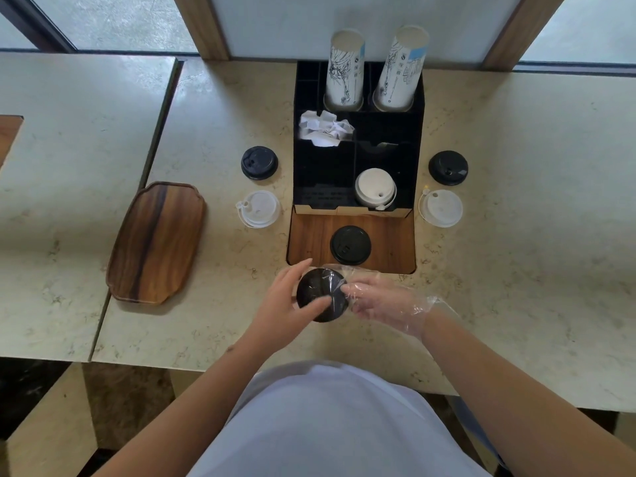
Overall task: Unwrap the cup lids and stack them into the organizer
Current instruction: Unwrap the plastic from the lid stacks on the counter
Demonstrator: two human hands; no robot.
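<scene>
**me:** ok so here's where I'm at. The wrapped black lid [321,295] is held just above the counter [516,270], right in front of the organizer [418,139]. My left hand [287,301] has it from the left side, fingers curled round the rim and thumb lying across the top. My gloved right hand [385,302] is touching its right edge, fingertips pinched on the clear film [339,287] where it bunches up.

**other:** so which way does the wrap come off?

**me:** my guess: away to the right. The lid sits between both hands, flat face up, and the loose film is all on the right-hand side, so the right does the peeling and the left just anchors. It's round, so no long axis to fuss over.

**other:** and then where?

**me:** probably the empty front-left slot [323,173], beside the white lids [374,187]. Another black lid [350,245] waits on the wooden step [306,237].
</scene>
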